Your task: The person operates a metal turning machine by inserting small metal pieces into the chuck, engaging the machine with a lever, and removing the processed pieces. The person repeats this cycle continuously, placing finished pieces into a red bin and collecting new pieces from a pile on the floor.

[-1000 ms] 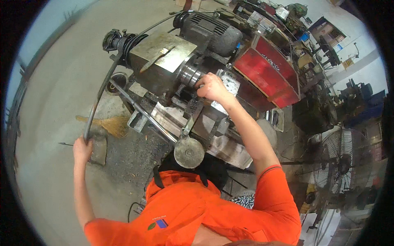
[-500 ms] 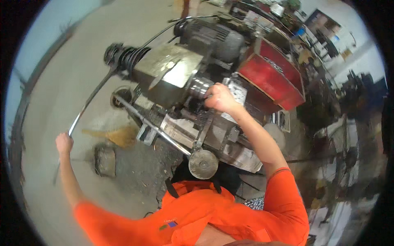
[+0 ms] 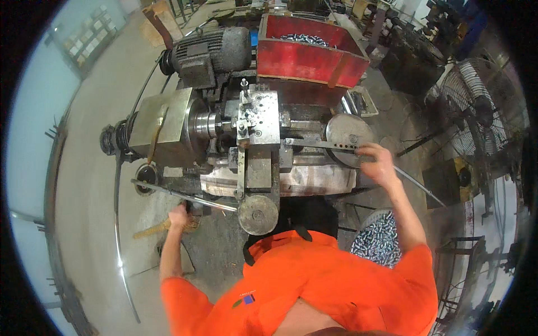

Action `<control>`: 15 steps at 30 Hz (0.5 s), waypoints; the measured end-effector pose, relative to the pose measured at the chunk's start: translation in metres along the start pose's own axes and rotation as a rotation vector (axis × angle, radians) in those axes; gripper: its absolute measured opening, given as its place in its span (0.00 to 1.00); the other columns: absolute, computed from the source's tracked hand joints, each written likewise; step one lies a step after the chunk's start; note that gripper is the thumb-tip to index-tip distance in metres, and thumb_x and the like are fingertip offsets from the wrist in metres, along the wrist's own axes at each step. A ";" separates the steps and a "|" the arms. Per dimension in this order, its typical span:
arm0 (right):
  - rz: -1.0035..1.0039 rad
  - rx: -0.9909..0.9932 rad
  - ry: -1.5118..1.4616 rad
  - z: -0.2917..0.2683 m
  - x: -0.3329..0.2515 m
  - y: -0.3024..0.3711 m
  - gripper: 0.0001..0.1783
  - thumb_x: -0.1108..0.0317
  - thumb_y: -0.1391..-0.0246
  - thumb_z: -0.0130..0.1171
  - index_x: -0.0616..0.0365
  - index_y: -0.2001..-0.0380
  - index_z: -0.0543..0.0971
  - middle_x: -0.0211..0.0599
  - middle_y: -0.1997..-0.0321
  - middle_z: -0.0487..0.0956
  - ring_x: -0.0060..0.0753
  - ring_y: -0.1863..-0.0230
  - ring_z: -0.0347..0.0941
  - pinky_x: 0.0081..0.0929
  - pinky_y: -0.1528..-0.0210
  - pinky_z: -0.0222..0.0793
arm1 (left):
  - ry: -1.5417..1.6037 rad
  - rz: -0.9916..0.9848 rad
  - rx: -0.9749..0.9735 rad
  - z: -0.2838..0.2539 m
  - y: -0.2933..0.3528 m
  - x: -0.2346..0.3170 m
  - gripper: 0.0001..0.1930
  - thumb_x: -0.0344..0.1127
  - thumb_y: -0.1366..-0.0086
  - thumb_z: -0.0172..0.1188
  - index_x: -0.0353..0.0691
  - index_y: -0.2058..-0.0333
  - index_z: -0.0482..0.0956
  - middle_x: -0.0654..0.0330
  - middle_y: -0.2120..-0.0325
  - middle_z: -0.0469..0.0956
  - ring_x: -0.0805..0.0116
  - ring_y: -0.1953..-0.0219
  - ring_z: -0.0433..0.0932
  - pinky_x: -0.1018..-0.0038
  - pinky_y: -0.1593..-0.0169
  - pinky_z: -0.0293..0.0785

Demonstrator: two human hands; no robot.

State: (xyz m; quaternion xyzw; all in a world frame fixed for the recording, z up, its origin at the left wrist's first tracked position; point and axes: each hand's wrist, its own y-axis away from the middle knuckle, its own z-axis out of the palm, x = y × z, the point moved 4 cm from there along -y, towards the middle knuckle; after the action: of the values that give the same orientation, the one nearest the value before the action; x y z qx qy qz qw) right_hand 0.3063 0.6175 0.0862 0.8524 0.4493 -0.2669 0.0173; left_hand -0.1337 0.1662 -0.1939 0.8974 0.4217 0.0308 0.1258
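Two shifts: left hand [image 3: 178, 216] off long rod [image 3: 120, 263]; right hand [image 3: 379, 163] at perforated bar [image 3: 320, 144]; both grips unclear

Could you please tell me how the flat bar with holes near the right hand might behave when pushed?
The flat bar looks like straight metal, so it would probably stay stiff. Its end away from the right hand appears bolted to the machine, so it would likely pivot rather than slide freely.

A pale floor [image 3: 89, 168] is bordered on the left by a light-blue wall [image 3: 32, 145]; at the right, a caged fan [image 3: 483, 104] is seen beside dark machinery [image 3: 413, 63].
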 end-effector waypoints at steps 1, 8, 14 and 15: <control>0.097 0.048 0.050 -0.002 0.035 0.018 0.21 0.69 0.72 0.58 0.60 0.66 0.80 0.46 0.54 0.77 0.47 0.53 0.74 0.32 0.51 0.70 | -0.127 0.060 0.003 -0.013 -0.010 -0.004 0.17 0.49 0.47 0.59 0.43 0.65 0.77 0.55 0.69 0.79 0.54 0.62 0.78 0.60 0.61 0.74; 0.561 0.045 0.443 -0.030 0.222 0.126 0.34 0.71 0.70 0.59 0.56 0.50 0.73 0.46 0.48 0.73 0.46 0.46 0.68 0.35 0.43 0.63 | 0.114 -0.019 0.143 -0.047 0.013 -0.016 0.15 0.43 0.47 0.60 0.46 0.62 0.79 0.54 0.70 0.80 0.56 0.65 0.79 0.64 0.62 0.74; 0.862 -0.023 0.792 -0.035 0.307 0.185 0.26 0.67 0.64 0.56 0.59 0.55 0.73 0.47 0.56 0.76 0.50 0.50 0.69 0.43 0.47 0.64 | 1.163 -0.315 0.315 -0.098 0.026 -0.053 0.22 0.45 0.38 0.56 0.28 0.57 0.73 0.50 0.76 0.78 0.66 0.83 0.77 0.75 0.76 0.74; 0.815 0.023 0.852 -0.031 0.306 0.190 0.24 0.64 0.64 0.56 0.58 0.58 0.74 0.49 0.60 0.77 0.50 0.56 0.72 0.44 0.52 0.67 | 1.252 -0.337 0.324 -0.109 0.025 -0.046 0.24 0.46 0.38 0.56 0.27 0.57 0.72 0.50 0.77 0.78 0.65 0.83 0.77 0.76 0.77 0.74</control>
State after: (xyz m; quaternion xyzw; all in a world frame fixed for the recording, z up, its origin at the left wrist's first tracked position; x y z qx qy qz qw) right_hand 0.6061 0.7446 -0.0717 0.9886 0.0501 0.1222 -0.0726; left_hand -0.1620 0.1377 -0.0803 0.6396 0.5489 0.4619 -0.2760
